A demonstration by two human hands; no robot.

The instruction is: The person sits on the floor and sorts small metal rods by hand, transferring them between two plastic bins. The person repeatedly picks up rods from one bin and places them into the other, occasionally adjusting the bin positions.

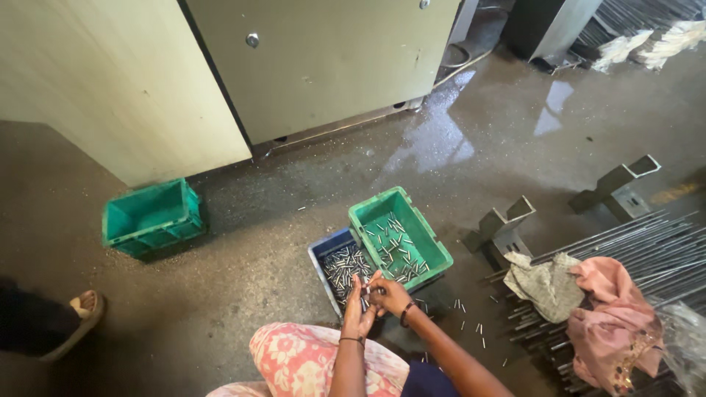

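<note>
My left hand (357, 307) and my right hand (390, 295) meet just in front of a blue crate (328, 248) full of small metal pins. Both hands pinch pins between the fingertips, right over the crate's near edge. A green crate (380, 204) with scattered pins (396, 250) on its bottom rests tilted on the blue crate's right side. Dark bangles circle both wrists. My knee in pink floral cloth (298, 358) is below the hands.
An empty green crate (151, 217) stands at the left by a beige machine cabinet (309, 66). Long metal rods (647, 242), rags (588, 301) and steel brackets (507, 224) lie at the right. Loose pins (471, 323) dot the wet floor. Another person's sandalled foot (81, 309) is at the left.
</note>
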